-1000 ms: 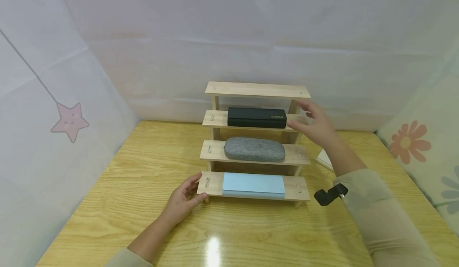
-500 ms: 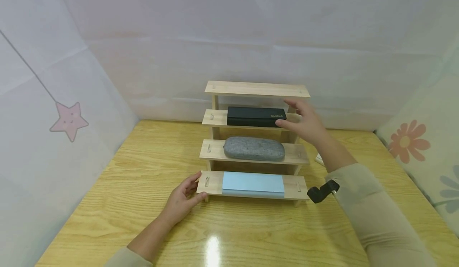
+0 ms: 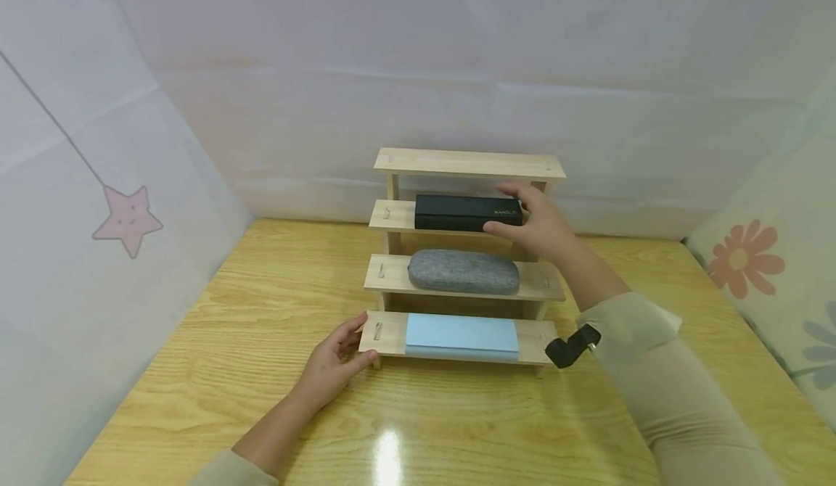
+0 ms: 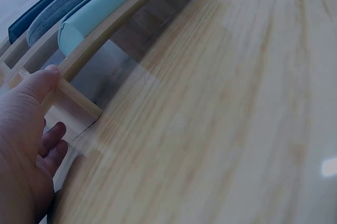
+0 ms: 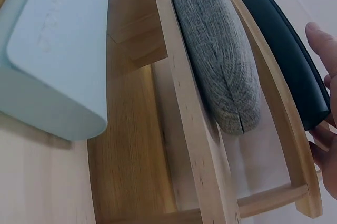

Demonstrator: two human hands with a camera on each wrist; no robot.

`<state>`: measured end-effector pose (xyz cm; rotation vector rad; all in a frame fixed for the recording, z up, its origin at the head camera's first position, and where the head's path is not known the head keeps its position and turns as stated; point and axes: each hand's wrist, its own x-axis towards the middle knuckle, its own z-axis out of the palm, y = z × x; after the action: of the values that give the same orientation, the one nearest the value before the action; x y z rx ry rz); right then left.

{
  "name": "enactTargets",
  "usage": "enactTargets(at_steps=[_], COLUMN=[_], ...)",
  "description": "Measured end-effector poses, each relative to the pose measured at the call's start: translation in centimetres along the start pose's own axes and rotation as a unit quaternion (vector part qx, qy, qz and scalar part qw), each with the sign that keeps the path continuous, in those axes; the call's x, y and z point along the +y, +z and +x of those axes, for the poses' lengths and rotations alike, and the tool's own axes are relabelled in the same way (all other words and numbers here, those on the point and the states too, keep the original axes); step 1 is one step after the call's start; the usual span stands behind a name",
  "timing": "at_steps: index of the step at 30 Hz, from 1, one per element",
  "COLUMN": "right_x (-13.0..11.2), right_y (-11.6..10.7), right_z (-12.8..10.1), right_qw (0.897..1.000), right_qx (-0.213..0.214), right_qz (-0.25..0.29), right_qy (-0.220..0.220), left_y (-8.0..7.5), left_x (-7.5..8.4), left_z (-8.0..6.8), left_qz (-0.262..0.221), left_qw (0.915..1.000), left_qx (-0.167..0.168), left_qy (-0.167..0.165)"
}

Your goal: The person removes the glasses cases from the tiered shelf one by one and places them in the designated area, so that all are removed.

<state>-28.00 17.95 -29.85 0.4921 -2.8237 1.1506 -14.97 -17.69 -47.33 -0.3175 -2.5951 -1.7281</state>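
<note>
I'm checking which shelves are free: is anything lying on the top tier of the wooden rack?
No, the top tier of the wooden rack is bare.

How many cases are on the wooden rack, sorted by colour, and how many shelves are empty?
Black case: 1
Grey case: 1
Light blue case: 1
Total cases: 3
Empty shelves: 1, the top shelf
</note>
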Motion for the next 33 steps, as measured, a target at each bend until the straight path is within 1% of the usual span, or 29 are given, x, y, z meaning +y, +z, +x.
enactTargets(at_steps=[5,10,15,24,33], right_x=[-0.3,-0.2,-0.1,-0.1,-0.3], right_y=[0.5,0.8,1.0,1.2,1.3], right_z=[0.3,0.7,1.1,1.5,1.7], right_qw=[1.0,1.0,0.999,0.999,0.998], right_qx=[-0.002,-0.005,-0.016,-0.025,-0.024], right_qz=[-0.013,-0.021,-0.03,-0.03,-0.05], right_qy=[0.0,-0.009,-0.014,-0.01,-0.026], left_y=[0.0,0.0,0.1,0.1,0.1], left_x=[-0.1,-0.2,-0.3,-0.4,-0.3], left_z=[0.0,0.1,0.1,0.1,0.1], left_qz=[-0.003,-0.007,-0.007,-0.01,-0.012], left_qw=[1.0,1.0,1.0,0.9999,0.9999], left_qx=[0.0,-0.001,0.0,-0.001,0.0], left_qy=[0.0,0.002,0.004,0.004,0.004])
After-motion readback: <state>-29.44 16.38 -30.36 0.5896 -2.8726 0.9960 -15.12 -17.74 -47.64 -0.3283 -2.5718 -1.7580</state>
